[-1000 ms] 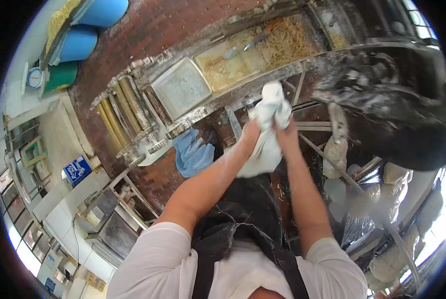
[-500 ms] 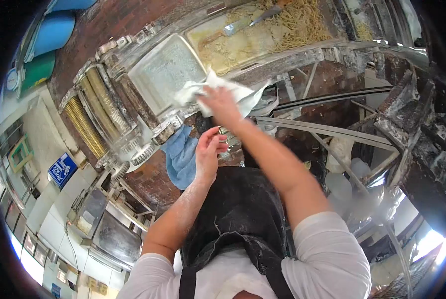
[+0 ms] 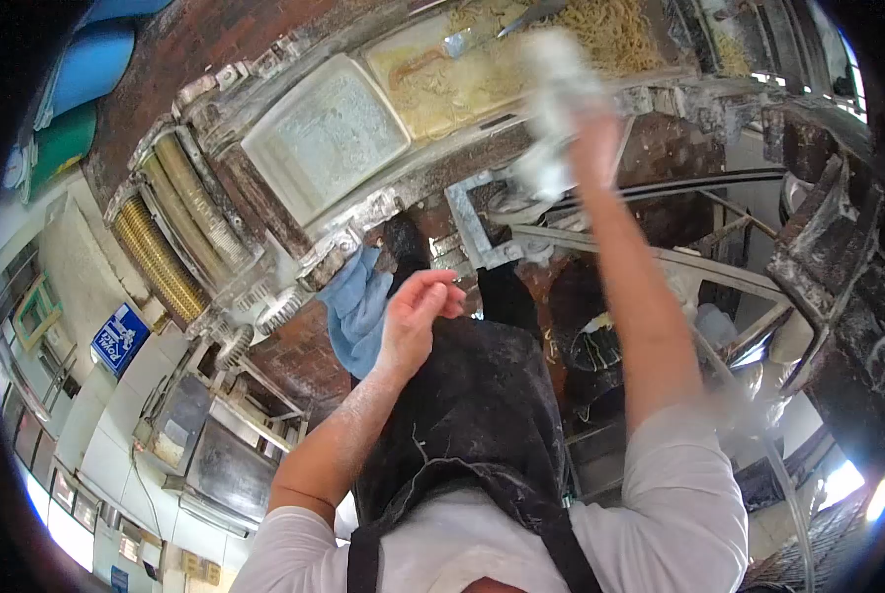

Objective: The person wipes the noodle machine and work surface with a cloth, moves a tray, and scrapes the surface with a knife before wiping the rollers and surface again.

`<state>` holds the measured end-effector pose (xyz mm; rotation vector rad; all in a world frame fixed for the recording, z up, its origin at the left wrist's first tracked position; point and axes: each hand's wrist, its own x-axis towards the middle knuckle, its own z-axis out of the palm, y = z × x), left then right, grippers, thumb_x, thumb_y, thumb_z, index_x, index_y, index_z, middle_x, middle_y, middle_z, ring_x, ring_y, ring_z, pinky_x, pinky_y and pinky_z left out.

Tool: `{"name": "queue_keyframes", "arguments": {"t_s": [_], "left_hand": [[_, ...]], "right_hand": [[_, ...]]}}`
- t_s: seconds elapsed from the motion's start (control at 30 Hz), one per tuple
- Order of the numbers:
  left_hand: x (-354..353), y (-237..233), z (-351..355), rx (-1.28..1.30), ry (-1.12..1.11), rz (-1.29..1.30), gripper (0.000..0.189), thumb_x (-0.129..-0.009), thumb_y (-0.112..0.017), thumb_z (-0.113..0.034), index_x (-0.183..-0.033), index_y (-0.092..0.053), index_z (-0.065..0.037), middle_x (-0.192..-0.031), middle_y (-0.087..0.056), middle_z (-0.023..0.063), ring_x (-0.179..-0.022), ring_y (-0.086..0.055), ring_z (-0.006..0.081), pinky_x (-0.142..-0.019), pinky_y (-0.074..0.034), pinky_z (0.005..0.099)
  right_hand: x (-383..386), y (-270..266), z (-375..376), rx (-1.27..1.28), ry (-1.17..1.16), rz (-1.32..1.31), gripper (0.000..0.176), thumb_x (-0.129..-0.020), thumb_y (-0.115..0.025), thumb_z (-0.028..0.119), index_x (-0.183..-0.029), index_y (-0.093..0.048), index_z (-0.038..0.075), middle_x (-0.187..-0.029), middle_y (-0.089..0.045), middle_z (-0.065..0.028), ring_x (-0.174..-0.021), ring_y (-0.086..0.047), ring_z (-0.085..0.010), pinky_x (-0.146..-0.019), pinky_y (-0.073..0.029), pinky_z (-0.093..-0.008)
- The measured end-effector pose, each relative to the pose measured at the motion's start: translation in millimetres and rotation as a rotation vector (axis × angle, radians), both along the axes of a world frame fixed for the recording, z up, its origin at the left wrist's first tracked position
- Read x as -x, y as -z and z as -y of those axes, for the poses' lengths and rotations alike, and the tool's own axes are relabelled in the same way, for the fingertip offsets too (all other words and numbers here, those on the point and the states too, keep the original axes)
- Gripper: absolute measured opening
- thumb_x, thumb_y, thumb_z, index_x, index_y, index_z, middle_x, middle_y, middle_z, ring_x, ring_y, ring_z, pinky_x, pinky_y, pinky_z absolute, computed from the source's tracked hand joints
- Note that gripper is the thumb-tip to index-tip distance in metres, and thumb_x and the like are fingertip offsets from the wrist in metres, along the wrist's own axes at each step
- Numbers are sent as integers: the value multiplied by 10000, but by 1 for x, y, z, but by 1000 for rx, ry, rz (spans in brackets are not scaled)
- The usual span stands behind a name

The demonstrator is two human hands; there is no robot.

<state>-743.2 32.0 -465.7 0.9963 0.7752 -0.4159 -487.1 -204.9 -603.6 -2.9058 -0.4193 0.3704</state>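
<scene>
My right hand [image 3: 596, 138] is stretched out over the front edge of the machine bed, smeared by motion. It grips a white cloth [image 3: 553, 94], also blurred, which spreads over part of the noodle tray [image 3: 477, 94]. Loose in front of my dark apron is my left hand [image 3: 418, 321], its fingers lightly bent with nothing seen in them. Beside that hand, a blue towel [image 3: 353, 311] hangs from the machine's edge. A wide-bladed scraper [image 3: 459, 42] lies in the noodle tray.
Left of the noodle tray lies a pale, floury tray [image 3: 326, 138]. Metal rollers [image 3: 161, 259] and exposed gears [image 3: 279, 311] stand at the left. A metal frame [image 3: 650, 262] with bars runs across the right. Pale noodles [image 3: 615, 35] lie at the back.
My right hand has swung right and farther back with the white cloth, uncovering the pale tray's corner and a grey metal bracket. My left hand has shifted slightly down and stays near the apron.
</scene>
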Motion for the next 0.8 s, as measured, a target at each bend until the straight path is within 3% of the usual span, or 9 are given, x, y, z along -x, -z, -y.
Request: {"name": "queue_keyframes", "arguments": {"t_s": [0.1,0.13,0.17,0.27,0.47,0.53,0.67,0.77,0.8], "left_hand": [[15,14,-2,-28,12,-57,263,-1061,-509,-180,-1256,-606,-32,-1017,-695,68,-853,-633,127,-820,-523,287],[18,21,6,24,27,-119,290,-1062,-511,-184,-1295,-580,-25,-1035,-689,81,-864,-643,144,-820,-533,299],[18,26,16,78,43,-183,323,-1063,-512,-187,-1334,-553,-17,-1053,-683,93,-874,-653,161,-820,-543,310],[26,21,46,87,106,-230,349,-1056,-524,-180,-1371,-520,-29,-1097,-666,100,-898,-654,160,-825,-548,315],[56,43,63,76,153,-299,347,-1047,-544,-181,-1361,-524,-33,-1092,-676,86,-882,-654,144,-820,-544,306],[63,55,74,63,173,-322,340,-1044,-545,-175,-1353,-530,-34,-1084,-678,84,-878,-652,142,-819,-544,306],[55,52,70,10,195,-308,318,-1038,-546,-159,-1330,-546,-34,-1066,-682,79,-858,-644,141,-813,-543,306],[69,59,65,17,203,-299,303,-1039,-542,-159,-1315,-557,-34,-1057,-682,79,-849,-643,141,-806,-540,305],[72,66,64,11,206,-306,297,-1040,-540,-161,-1308,-563,-34,-1052,-682,79,-845,-644,141,-803,-538,304]], "right_hand": [[-31,1,76,39,273,380,580,-790,-645,-5,-1366,-606,48,-1148,-630,-250,-1107,-563,-405,-988,-462,-477],[-11,-51,26,-196,465,186,671,-746,-648,-76,-1401,-561,38,-1155,-587,-239,-1159,-516,-392,-1017,-429,-479],[20,-43,4,-244,364,272,715,-842,-590,-101,-1509,-470,127,-1108,-470,-153,-1100,-530,-280,-931,-495,-393],[126,13,-74,-346,136,145,839,-739,-579,-135,-1535,-373,26,-1360,-446,-292,-1301,-388,-481,-1142,-291,-548],[217,133,-90,-385,187,-16,605,-836,-600,-7,-1425,-479,62,-1228,-508,-278,-1112,-497,-484,-1055,-411,-556],[249,112,-75,-221,-172,-230,495,-901,-560,99,-1395,-550,125,-1206,-548,-222,-1105,-543,-424,-1021,-449,-524],[352,181,-40,54,182,-466,342,-939,-559,178,-1237,-686,68,-1276,-586,-174,-1152,-566,-396,-1045,-448,-483],[309,104,-23,237,-90,-752,484,-895,-573,158,-1373,-632,194,-1416,-517,-205,-1276,-526,-368,-1018,-465,-473],[277,74,-37,-26,2,-570,506,-868,-585,106,-1369,-628,167,-1411,-506,-233,-1254,-528,-382,-1006,-469,-467]]}}
